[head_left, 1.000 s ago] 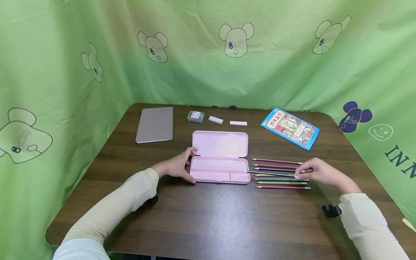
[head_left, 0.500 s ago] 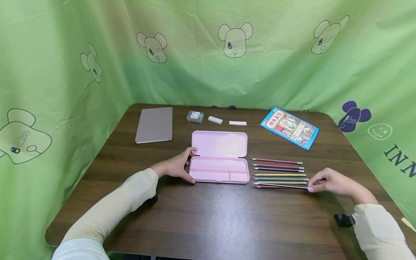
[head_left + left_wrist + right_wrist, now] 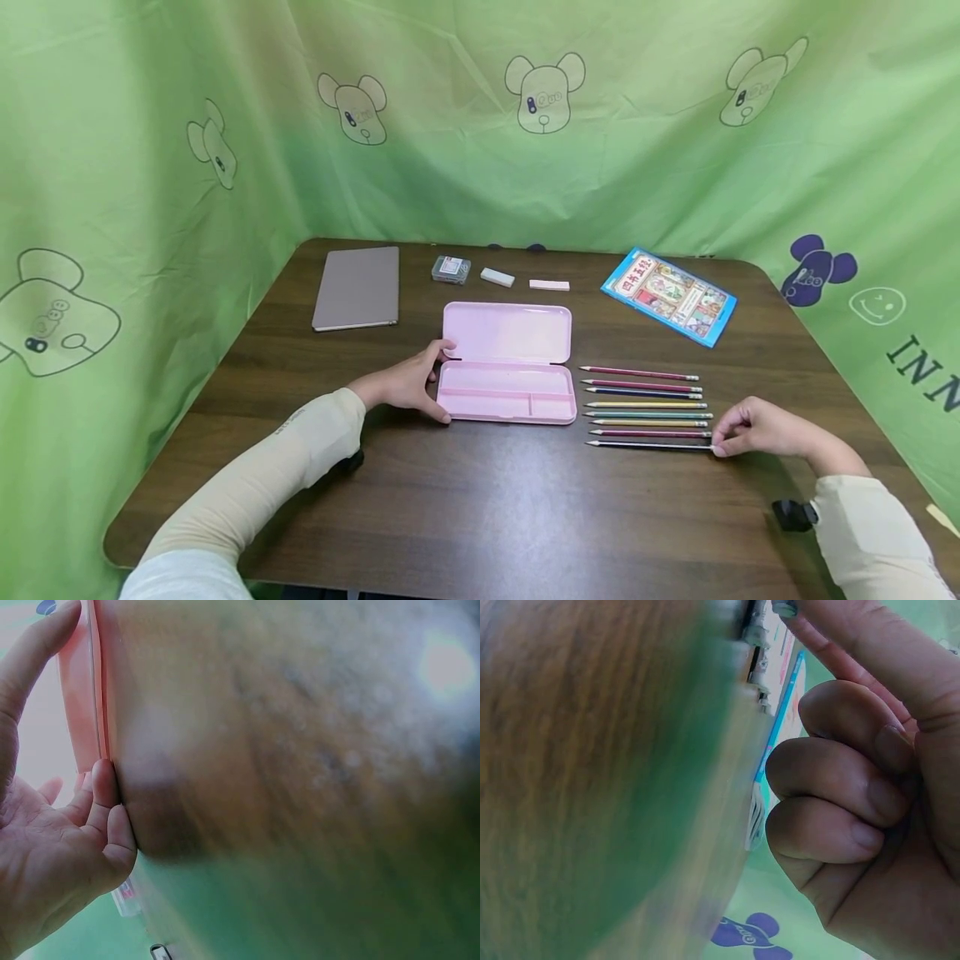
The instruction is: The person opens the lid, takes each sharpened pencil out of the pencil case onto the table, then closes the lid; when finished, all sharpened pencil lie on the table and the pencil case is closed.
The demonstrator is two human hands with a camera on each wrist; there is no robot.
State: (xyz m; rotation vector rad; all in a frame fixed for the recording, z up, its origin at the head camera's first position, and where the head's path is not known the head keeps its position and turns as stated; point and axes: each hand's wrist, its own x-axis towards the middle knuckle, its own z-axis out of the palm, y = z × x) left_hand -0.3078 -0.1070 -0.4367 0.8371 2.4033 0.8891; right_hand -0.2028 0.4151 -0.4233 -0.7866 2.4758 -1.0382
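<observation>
An open pink pencil case (image 3: 507,332) lies with its lid folded back and its divided tray facing up. My left hand (image 3: 405,381) holds its left end, thumb at the front corner and a fingertip over the lid's edge; in the left wrist view the fingers touch its pink side (image 3: 79,712). To the right of the case, several pencils (image 3: 649,414) lie in a row, points to the left. My right hand (image 3: 765,429) pinches the end of the nearest one, a dark pencil (image 3: 648,446). Its other fingers (image 3: 825,776) are curled in, seen in the right wrist view.
Along the back of the table (image 3: 480,508) lie a grey laptop-like slab (image 3: 357,287), a small clear box (image 3: 452,268), a white eraser-like block (image 3: 497,277), a pink strip (image 3: 550,285) and a blue-edged booklet (image 3: 671,296). Green printed cloth (image 3: 450,167) hangs around the table.
My right hand has carried the dark pencil right and toward me, from over the row to the row's near side. The left hand and the pencil case have stayed put.
</observation>
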